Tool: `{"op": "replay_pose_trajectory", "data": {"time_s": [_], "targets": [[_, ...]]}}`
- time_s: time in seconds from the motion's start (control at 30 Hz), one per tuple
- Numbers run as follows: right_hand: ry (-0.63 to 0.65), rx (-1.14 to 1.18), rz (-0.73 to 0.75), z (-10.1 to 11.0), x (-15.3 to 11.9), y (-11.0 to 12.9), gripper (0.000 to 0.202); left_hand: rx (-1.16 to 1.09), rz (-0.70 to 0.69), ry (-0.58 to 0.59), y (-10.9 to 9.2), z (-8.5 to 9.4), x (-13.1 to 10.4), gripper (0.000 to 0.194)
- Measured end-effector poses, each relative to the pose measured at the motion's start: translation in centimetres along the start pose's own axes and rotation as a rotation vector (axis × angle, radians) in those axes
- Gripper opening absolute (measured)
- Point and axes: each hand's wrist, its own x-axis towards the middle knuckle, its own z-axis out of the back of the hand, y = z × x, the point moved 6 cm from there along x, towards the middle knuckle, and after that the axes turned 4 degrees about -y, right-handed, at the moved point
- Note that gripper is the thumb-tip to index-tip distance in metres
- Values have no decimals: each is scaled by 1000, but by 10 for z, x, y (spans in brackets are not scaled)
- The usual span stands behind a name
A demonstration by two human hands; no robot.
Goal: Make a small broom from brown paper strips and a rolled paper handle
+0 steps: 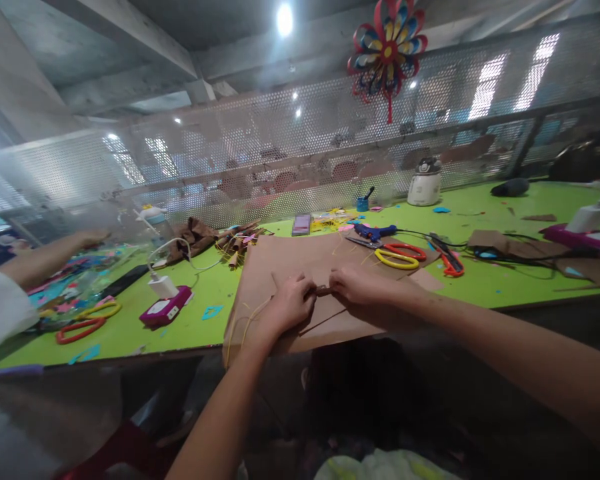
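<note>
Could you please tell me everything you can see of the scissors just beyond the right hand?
The scissors have one red-orange handle loop and one yellow, with grey, metal-looking blades. They lie on the brown sheet, beyond the right hand, which does not touch them; handles point right, blades left. A blue glue gun lies close behind; whether it touches them, or how far the blades are open, I cannot tell.

Clock from mid-view: perf. mesh screen (260,153) at 12, bright ceiling lamp (285,20) higher up, same dir.; red/blue/yellow flower ornament (389,51) at 1; white jar (424,189) w/ dark lid at 2, small blue pot (363,204) closer in; purple pwr strip (166,308) w/ white plug (163,287) at 8, red/yellow-handled scissors (80,340) farther out; 2nd purple strip (563,235) at 3, nr edge.
</note>
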Motion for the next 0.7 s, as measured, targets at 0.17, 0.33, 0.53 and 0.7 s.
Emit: {"op": "replay_pose_trajectory", "data": {"time_s": [0.17, 0.33, 0.53, 0.7], "targets": [[-12, 78, -45, -7, 1, -9, 19, 2, 10, 8, 0, 0, 1, 16], [-41, 146, -49, -5, -1, -10, 21, 9, 19, -6, 4, -5, 8, 16], [-83, 183, -21, -3, -5, -12, 28, -53, 2, 9, 8, -8, 11, 15], [-97, 164, 63, 1, -17, -17, 21, -110, -4, 33, 11, -10, 12, 14]]}}
